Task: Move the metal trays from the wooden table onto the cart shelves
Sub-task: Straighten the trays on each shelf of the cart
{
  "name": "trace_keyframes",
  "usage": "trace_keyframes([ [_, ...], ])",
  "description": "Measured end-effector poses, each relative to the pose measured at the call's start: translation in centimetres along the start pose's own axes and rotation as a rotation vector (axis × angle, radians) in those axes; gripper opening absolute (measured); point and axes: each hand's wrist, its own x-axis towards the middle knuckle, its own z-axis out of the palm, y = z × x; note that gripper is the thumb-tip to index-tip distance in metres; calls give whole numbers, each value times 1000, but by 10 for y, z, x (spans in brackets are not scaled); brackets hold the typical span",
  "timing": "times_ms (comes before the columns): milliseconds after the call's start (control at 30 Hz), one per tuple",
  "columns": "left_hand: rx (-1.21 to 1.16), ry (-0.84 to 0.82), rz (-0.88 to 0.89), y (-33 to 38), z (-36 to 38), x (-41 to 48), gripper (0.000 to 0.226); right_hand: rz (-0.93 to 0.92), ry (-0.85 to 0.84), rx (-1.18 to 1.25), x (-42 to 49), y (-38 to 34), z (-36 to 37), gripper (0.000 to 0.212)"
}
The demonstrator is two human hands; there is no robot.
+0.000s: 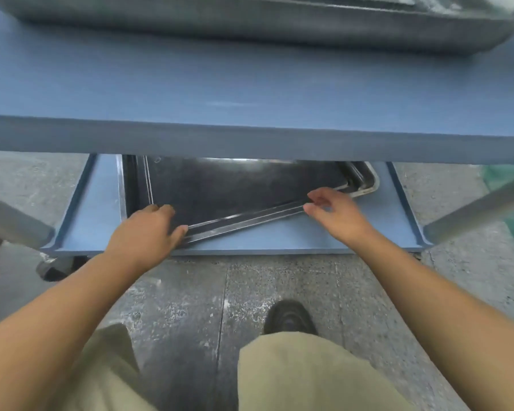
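Dark tray [235, 188] on lower cart shelf [324, 237], long axis skewed, near rim slanting from left hand [144, 229], fingers clamped on corner, to right hand [336, 213], grip unclear; bare shelf nearward of fingers.

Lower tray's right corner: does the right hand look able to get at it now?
Probably yes. The right hand is at the skewed top tray's rim, and the lower tray's corner lies bare just beyond its fingertips, ahead of the upper shelf edge. Nothing sits between.
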Motion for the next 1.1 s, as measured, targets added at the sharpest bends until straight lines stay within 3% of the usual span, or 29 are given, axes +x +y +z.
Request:
trace_keyframes([
  [100,11,-25,-52,1,19,18,62,-29,32,-232,35,19,5,50],
  [267,9,-118,-48,11,44,31,92,-92,-89,-507,67,43,12,81],
  [467,-83,-256,-129,0,54,38,121,4,-191,-650,73,47,11,119],
  [667,11,-260,-77,-7,52,45,123,31,-224,-719,69,44,15,106],
  [1100,38,-307,18,-29,44,63,120,143,-178,-759,42,43,39,118],
])
